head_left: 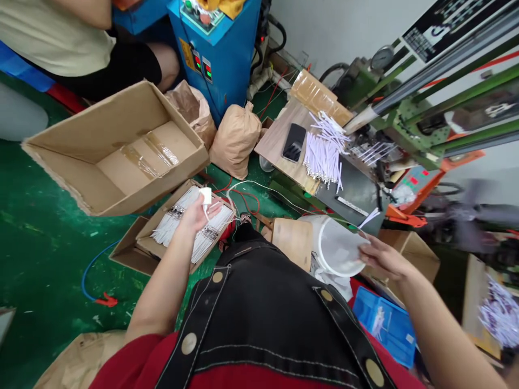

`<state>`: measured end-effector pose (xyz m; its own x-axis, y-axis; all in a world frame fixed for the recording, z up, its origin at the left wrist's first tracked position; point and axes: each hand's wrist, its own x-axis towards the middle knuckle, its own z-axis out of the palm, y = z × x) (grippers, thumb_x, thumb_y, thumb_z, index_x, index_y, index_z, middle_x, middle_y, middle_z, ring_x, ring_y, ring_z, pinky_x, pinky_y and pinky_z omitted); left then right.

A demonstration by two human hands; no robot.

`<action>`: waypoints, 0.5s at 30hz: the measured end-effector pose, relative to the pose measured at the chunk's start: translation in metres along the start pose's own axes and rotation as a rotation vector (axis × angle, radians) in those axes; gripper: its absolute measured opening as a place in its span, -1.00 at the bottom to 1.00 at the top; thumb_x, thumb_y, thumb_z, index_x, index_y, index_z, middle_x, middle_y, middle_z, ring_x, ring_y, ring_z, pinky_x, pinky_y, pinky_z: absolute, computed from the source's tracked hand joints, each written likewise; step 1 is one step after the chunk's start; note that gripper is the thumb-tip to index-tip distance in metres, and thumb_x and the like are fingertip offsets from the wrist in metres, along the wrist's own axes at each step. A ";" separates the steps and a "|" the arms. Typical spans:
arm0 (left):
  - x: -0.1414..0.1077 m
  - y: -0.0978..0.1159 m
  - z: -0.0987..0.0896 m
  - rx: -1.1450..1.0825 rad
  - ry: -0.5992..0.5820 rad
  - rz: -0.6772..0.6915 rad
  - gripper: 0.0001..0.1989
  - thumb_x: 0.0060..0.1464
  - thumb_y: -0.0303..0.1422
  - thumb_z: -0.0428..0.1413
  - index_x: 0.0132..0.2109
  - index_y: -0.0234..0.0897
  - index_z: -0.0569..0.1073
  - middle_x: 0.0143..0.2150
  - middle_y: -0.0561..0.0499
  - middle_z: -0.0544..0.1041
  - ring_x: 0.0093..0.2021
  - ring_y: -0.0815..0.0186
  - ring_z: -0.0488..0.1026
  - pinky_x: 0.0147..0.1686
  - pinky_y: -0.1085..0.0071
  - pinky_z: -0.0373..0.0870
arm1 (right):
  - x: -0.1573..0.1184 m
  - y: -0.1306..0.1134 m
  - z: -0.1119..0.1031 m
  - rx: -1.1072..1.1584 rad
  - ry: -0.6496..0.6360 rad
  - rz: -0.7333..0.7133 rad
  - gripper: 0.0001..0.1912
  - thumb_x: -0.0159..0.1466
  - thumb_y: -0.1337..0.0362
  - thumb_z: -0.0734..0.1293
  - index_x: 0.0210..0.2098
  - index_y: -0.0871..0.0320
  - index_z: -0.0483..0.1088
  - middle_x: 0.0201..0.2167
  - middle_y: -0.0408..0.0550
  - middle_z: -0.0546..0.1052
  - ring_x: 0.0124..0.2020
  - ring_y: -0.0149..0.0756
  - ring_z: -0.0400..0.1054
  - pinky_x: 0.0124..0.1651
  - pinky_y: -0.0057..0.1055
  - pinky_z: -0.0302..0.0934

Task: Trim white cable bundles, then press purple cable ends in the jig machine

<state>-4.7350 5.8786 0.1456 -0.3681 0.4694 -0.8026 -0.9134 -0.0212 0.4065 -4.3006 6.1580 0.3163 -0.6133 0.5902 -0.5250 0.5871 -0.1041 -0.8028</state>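
The small white piece [206,196] looks like smooth plastic. The large box [125,135] is of matt cardboard with a rough edge, while the tape [162,150] in it is glossy. The tied sack [235,139] seems wrinkled paper. The counter [272,141] shows wood grain. The bucket [338,246] is of translucent plastic. The apron [267,308] is matt cloth, having shiny metal studs [188,343]. The floor [52,232] looks glossy, but scuffed.

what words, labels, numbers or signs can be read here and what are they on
No text reads clearly.
Black sign, upper right: white print, too small and blurred.
Two lit displays on the blue machine: too small.
Yellow label on the same machine: too small.
Round gauge: too blurred.
Lit control box: unreadable.
White label on the blue bin: unreadable.
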 end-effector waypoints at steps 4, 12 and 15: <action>-0.042 -0.046 -0.039 0.134 -0.066 0.188 -0.61 -0.02 -0.16 0.38 -0.19 -0.31 0.45 -0.27 -0.08 0.60 -0.39 0.24 0.56 -0.25 0.28 0.54 | 0.064 0.022 0.082 0.456 0.105 0.436 -0.37 -0.10 0.48 0.46 -0.04 0.00 0.40 -0.32 -0.12 0.54 -0.51 -0.42 0.39 -0.45 -0.48 0.40; -0.096 -0.073 -0.040 0.346 -0.098 0.350 -0.59 -0.15 -0.17 0.41 -0.21 -0.34 0.55 -0.50 0.04 0.52 -0.52 0.33 0.39 -0.47 0.46 0.30 | 0.061 0.010 0.171 0.439 -0.494 0.600 -0.65 0.00 0.22 0.58 -0.26 0.22 0.55 -0.36 -0.07 0.58 -0.36 -0.44 0.46 -0.28 -0.56 0.40; -0.109 -0.068 -0.038 0.465 -0.111 0.387 -0.56 -0.12 -0.13 0.37 -0.16 -0.32 0.54 -0.58 0.10 0.47 -0.60 0.35 0.30 -0.55 0.47 0.19 | 0.063 -0.001 0.158 0.373 -0.600 0.631 -0.59 -0.01 0.25 0.61 -0.19 0.23 0.55 -0.33 -0.07 0.59 -0.38 -0.44 0.49 -0.34 -0.57 0.40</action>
<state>-4.6395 5.7958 0.1887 -0.6147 0.5943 -0.5186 -0.5365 0.1669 0.8272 -4.4237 6.0693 0.2395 -0.4708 -0.1621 -0.8672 0.7599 -0.5739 -0.3052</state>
